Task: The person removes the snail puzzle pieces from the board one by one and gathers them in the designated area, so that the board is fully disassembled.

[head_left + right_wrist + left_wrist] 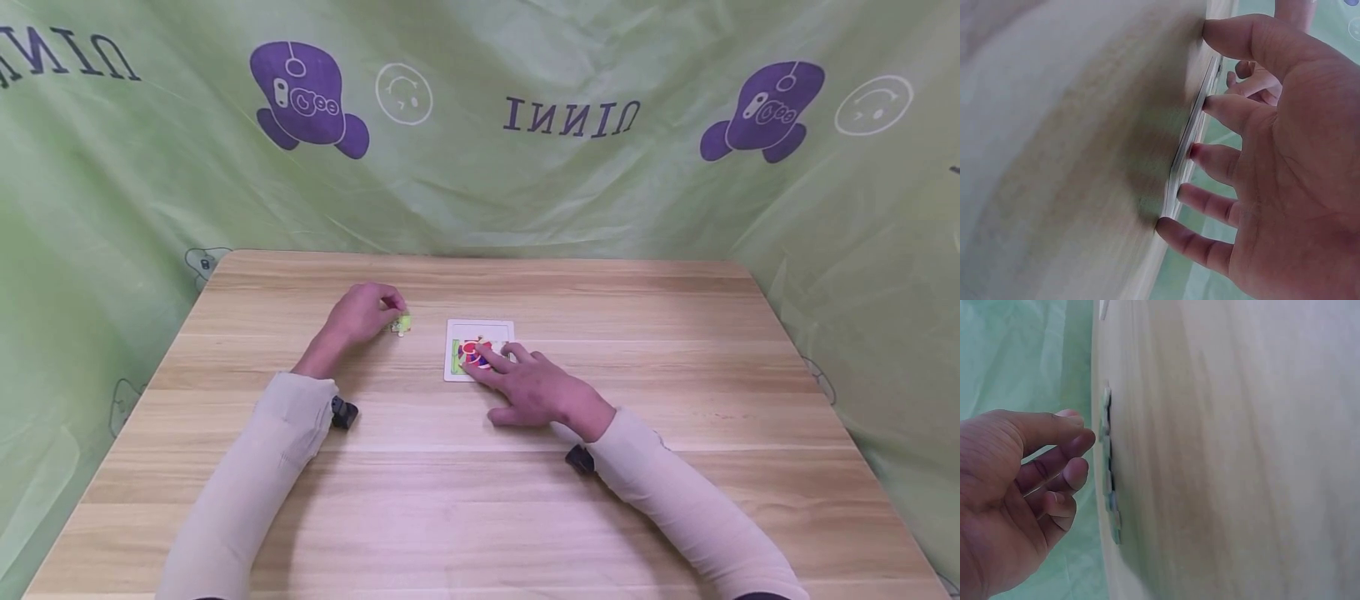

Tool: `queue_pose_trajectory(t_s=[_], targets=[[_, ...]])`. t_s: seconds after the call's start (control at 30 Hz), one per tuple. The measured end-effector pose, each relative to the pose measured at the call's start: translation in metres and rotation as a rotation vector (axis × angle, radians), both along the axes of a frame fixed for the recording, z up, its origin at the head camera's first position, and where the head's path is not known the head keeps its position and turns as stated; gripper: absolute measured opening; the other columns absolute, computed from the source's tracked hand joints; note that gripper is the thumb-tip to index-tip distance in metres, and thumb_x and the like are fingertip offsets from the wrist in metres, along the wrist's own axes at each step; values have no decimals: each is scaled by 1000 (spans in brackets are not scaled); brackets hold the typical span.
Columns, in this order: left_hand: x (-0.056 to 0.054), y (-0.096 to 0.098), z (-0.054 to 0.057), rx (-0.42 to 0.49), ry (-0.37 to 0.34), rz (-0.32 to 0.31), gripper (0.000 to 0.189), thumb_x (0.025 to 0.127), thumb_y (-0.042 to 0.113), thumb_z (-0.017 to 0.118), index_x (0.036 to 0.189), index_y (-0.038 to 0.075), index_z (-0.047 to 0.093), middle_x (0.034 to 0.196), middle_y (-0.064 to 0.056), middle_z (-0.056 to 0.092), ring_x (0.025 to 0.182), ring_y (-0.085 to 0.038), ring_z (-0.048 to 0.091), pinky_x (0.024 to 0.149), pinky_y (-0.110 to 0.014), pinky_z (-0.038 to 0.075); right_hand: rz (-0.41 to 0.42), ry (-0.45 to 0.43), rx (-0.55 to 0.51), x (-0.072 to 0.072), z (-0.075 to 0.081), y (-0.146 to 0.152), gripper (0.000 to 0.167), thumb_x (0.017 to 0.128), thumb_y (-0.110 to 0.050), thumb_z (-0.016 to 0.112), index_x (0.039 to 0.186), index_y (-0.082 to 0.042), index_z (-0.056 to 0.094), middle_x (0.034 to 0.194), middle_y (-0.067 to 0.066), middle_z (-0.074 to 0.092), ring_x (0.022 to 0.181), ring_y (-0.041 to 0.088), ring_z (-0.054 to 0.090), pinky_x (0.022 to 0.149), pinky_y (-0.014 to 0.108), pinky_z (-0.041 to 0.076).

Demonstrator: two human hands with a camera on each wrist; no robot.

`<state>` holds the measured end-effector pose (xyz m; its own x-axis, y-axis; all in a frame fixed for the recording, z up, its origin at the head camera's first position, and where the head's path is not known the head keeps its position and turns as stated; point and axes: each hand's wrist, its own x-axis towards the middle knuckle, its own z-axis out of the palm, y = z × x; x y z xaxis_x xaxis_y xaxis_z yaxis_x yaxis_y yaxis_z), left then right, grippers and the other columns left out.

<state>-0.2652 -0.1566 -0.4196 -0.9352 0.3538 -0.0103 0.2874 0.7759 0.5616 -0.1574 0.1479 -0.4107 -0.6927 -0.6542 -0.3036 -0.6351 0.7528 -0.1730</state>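
Observation:
Close over several small green jigsaw pieces is my left hand, thumb and forefinger bent together at their edge. In the left wrist view the pieces show edge-on along the table, right by the fingertips, and nothing shows between the fingers. To the right lies a white-bordered puzzle board with a red, blue and green picture in its lower part. My right hand rests on it with spread fingers, hiding part of the picture; its thumb touches the table beside the board.
Both hands work over a light wood table. A green printed curtain hangs behind the table and along its sides. Small black devices sit under both wrists, the left one just past the sleeve's cuff.

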Motion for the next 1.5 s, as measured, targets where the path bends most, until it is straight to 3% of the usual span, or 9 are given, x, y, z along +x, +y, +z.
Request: queue_pose_trajectory(t_s=[0.23,0.5,0.7,0.93,1.17,1.5], targets=[[8,13,5,-36,25,-39,10,97,10,67,104,7,75,101,-8,72,88,-25,63,83,-44,51,-4,-4,-6,0,1,1,77,99,-44,60,165,-30,24,171,5,14,146,37,27,107,56,36],[19,34,7,-44,41,-161,12,97,9,66,103,8,76,96,-4,71,91,-23,64,85,-43,51,-1,-7,-4,-1,2,1,78,99,-48,60,165,-30,23,171,5,13,146,37,28,107,56,36],[25,48,7,-55,29,-211,13,96,8,65,103,10,76,97,-3,71,91,-22,65,84,-41,52,-24,-35,-24,0,0,1,81,98,-47,63,165,-30,22,171,4,12,147,37,27,110,60,33],[31,57,3,-52,16,-230,12,96,11,66,103,11,76,97,-2,71,90,-21,64,84,-41,52,-9,-47,-42,2,2,2,81,98,-43,65,165,-25,24,171,6,14,147,39,27,110,61,34],[30,63,7,-63,31,-256,10,96,15,69,102,12,76,96,0,71,90,-20,64,84,-41,52,6,-33,-76,2,3,7,82,96,-38,66,165,-23,24,170,7,16,147,35,28,110,58,36],[30,73,6,-95,-2,-270,10,96,17,71,104,13,75,96,0,70,88,-19,63,82,-40,52,14,-22,-91,1,4,8,80,96,-36,68,164,-21,28,170,9,19,147,36,29,108,59,38]])
